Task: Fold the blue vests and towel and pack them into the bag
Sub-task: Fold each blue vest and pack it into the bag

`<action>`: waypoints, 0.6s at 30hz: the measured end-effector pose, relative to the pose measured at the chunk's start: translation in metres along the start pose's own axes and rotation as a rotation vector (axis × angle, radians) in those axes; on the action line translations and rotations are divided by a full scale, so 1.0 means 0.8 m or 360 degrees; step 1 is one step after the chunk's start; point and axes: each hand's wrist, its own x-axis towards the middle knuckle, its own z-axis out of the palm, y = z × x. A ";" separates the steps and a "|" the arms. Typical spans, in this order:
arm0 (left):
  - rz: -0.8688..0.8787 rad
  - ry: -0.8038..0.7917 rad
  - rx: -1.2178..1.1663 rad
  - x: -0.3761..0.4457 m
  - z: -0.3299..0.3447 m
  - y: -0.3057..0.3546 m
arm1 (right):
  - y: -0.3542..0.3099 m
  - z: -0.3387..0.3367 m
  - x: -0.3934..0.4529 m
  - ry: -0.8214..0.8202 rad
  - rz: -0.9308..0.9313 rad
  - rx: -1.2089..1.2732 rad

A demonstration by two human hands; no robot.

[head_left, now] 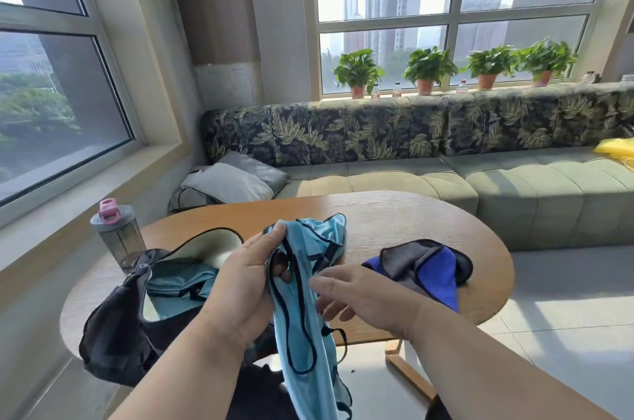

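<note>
The person stands at a rounded wooden bench with a light blue vest gathered lengthwise in front of them, its upper part lying bunched on the wood and its lower part hanging down past the near edge. The left hand grips the vest near its top, fingers curled around the dark-trimmed fabric, while the right hand reaches in from the side with its fingers spread and relaxed, touching or nearly touching the cloth (which of the two cannot be told) but not clamped on anything. To the left lies the open dark bag, with light blue fabric already inside it, probably a vest packed earlier in the job. The towel, dark blue and grey, sits crumpled on the bench to the right, apart from the vest. The step in hand appears to be folding this vest, so the task looks partly done. The next move likely calls for the right hand to take hold lower down, so the long strip can be doubled over compactly. A water bottle stands beyond the bag.
</note>
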 end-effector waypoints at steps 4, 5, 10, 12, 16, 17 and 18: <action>-0.0096 -0.0027 0.0018 -0.004 -0.003 0.000 | -0.008 0.012 0.004 0.0138 -0.0205 0.0384; -0.0112 -0.0042 0.0012 -0.007 -0.002 0.001 | -0.010 0.013 0.005 0.0179 -0.0209 0.0468; -0.0197 -0.0097 -0.0124 -0.009 -0.010 0.003 | -0.012 0.013 0.008 0.0163 -0.0142 0.0668; -0.0252 -0.0161 -0.0121 -0.007 -0.013 0.003 | -0.012 0.015 0.008 0.0057 -0.0146 0.0744; -0.0344 -0.0262 -0.0132 -0.005 -0.018 0.000 | -0.005 0.017 0.012 0.0009 -0.0205 0.0916; -0.0352 -0.0271 -0.0148 -0.005 -0.019 0.000 | -0.004 0.016 0.013 -0.0008 -0.0219 0.0973; -0.0346 -0.0277 -0.0141 -0.005 -0.019 0.000 | -0.003 0.015 0.015 -0.0019 -0.0234 0.1029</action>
